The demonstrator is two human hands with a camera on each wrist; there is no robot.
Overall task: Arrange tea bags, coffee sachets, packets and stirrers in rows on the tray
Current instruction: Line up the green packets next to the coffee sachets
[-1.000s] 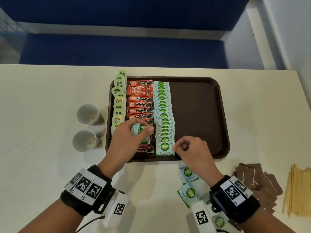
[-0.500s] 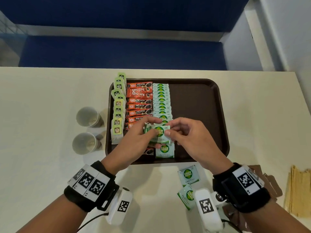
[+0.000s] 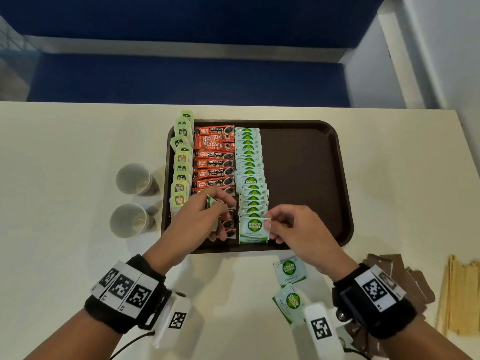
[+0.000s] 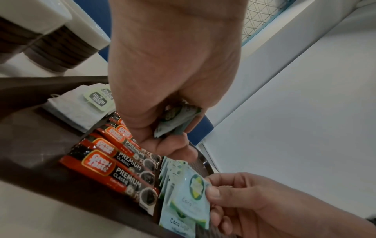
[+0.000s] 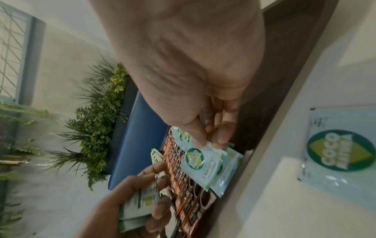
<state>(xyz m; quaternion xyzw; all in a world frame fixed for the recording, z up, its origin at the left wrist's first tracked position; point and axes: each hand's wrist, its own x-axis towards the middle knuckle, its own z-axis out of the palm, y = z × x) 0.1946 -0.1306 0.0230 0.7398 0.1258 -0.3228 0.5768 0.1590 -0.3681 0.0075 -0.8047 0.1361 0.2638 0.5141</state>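
Observation:
A brown tray (image 3: 345, 178) holds three rows: tea bags (image 3: 181, 162) at the left, red coffee sachets (image 3: 215, 157), then green-and-white sugar packets (image 3: 250, 172). My left hand (image 3: 215, 206) hovers over the near coffee sachets and grips a small stack of sugar packets (image 4: 177, 119), also seen as a stack (image 5: 140, 202) in the right wrist view. My right hand (image 3: 268, 224) pinches one sugar packet (image 3: 253, 226) by its right edge at the near end of the sugar row, over the last packet there.
Two loose sugar packets (image 3: 289, 270) lie on the table just in front of the tray. Brown packets (image 3: 405, 276) and wooden stirrers (image 3: 459, 294) lie at the near right. Two paper cups (image 3: 133, 179) stand left of the tray. The tray's right half is bare.
The hands met over the sugar row, and the right hand took one packet from the left hand's stack. It has carried the packet to the row's near end; the left hand drew back left.

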